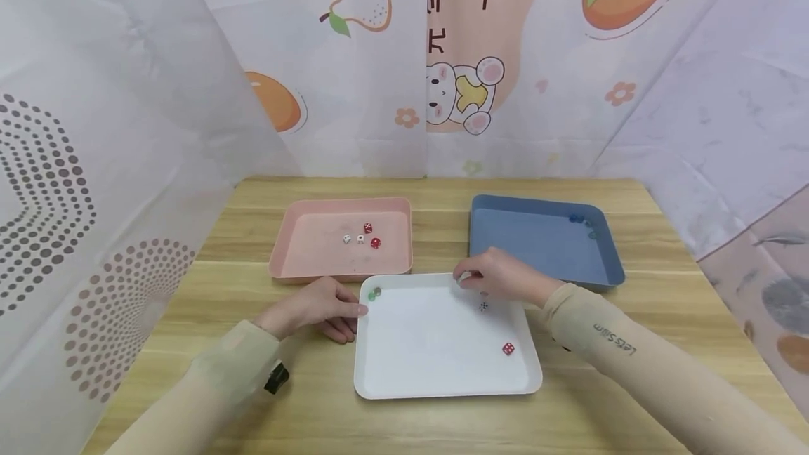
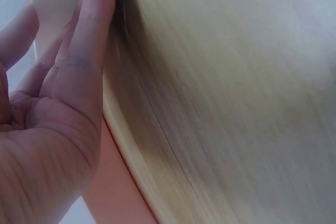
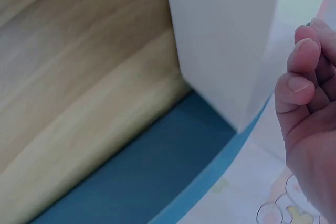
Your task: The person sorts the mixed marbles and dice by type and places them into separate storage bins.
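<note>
My left hand [image 1: 319, 307] holds the white tray [image 1: 442, 371] at its left wall, thumb over the rim and fingers against the outside. In the left wrist view, the fingers [image 2: 86, 40] lie along that wall. My right hand [image 1: 496, 276] is over the tray's far right part, its fingertips together on a small marble, mostly hidden; only a dark speck shows in the right wrist view. Near this hand lies a white die [image 1: 483, 306] with dark dots. A red die [image 1: 508, 348] sits farther forward. Green marble [image 1: 371, 296] and brownish marble [image 1: 378, 291] rest in the far left corner.
Behind on the left stands a pink tray [image 1: 316, 225] with white and red dice [image 1: 376, 243]. A blue tray [image 1: 518, 230] at the back right holds several marbles [image 1: 576, 218]. Printed cloth [image 1: 379, 90] hangs behind the wooden table [image 1: 208, 343].
</note>
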`<action>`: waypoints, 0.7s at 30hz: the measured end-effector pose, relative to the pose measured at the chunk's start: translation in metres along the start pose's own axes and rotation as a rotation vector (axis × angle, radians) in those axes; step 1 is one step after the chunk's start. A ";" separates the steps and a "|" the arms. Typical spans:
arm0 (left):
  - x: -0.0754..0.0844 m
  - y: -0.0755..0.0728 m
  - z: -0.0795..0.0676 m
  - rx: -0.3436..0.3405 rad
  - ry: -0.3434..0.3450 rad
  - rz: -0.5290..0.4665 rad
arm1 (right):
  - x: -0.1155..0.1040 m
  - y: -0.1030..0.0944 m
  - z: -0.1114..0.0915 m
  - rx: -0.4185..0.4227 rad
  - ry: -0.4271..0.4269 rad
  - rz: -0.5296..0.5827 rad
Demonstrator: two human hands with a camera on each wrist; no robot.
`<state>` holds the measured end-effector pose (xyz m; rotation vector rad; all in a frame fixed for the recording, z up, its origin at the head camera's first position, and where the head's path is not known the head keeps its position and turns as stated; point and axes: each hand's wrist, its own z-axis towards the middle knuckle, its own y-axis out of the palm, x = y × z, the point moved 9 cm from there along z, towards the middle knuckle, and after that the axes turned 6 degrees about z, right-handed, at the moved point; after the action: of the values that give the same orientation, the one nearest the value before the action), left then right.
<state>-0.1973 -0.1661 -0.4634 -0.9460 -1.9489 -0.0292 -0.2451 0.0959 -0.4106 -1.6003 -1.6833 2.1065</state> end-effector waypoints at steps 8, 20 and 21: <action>0.002 0.000 0.002 -0.005 0.002 0.002 | 0.022 -0.029 -0.013 0.066 0.143 0.093; 0.007 -0.002 0.002 0.026 -0.012 0.038 | 0.069 -0.070 -0.029 0.202 0.284 0.180; 0.007 -0.002 0.002 0.029 -0.011 0.043 | 0.074 -0.072 -0.031 0.209 0.297 0.178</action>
<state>-0.2015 -0.1622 -0.4585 -0.9708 -1.9339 0.0290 -0.2982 0.1893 -0.4060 -1.9381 -1.2307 1.9153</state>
